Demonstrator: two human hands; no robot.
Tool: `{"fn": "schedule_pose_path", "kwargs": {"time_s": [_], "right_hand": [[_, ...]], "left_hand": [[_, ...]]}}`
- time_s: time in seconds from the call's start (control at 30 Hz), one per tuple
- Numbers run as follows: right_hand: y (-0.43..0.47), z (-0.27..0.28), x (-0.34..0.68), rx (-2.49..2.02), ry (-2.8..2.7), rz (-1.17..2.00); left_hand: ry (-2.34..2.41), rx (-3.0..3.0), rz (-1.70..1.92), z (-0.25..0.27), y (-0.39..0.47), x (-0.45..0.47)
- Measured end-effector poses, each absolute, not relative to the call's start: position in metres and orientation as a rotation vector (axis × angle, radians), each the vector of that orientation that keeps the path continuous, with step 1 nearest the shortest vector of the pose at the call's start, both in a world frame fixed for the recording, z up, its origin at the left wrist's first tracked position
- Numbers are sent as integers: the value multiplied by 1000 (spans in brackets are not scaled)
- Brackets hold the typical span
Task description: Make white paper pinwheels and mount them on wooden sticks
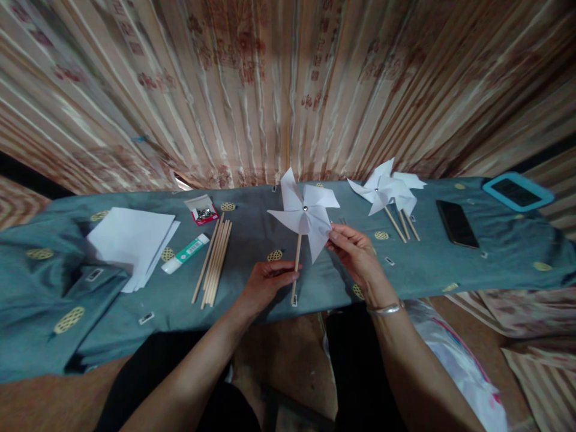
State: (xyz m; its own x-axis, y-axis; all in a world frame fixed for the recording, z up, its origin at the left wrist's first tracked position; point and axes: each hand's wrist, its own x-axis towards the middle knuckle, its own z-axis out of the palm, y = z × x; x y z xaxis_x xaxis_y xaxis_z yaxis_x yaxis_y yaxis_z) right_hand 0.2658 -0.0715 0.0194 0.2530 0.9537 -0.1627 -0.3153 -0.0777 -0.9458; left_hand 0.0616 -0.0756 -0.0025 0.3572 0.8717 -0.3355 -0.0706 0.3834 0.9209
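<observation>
Beyond forearms point(416, 354), a pinwheel point(302, 222) is being pinched between fingertips point(333, 235): stick point(297, 252) by left hand point(264, 283), blade point(319, 237) by right hand point(356, 252).

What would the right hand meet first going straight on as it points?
The white pinwheel held in the left hand: the right hand seems to touch its lower-right blade, though depth is unclear.

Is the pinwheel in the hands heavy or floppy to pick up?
The pinwheel is probably light, with thin, papery blades on a slim stick. The blades may bend easily, since most jut out unsupported. The straight, wooden-looking stick is likely stiff.
</observation>
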Motion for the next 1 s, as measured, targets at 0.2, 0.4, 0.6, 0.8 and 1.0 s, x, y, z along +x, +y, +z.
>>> {"fn": "schedule_pose_path", "kwargs": {"time_s": [0.2,0.4,0.6,0.8,1.0], "right_hand": [[-73,17,264,-1159,-724,1258],[-75,20,256,-1148,-712,1304],[-75,21,253,-1138,-717,1312],[-76,20,252,-1138,-740,1308],[-79,21,248,-1137,-786,1286]], "left_hand": [[1017,1014,763,-5,-75,63],[988,1019,770,-8,-75,65],[995,1012,777,-7,-75,66],[1000,1035,784,-4,-75,68],[990,998,801,-5,-75,70]]}}
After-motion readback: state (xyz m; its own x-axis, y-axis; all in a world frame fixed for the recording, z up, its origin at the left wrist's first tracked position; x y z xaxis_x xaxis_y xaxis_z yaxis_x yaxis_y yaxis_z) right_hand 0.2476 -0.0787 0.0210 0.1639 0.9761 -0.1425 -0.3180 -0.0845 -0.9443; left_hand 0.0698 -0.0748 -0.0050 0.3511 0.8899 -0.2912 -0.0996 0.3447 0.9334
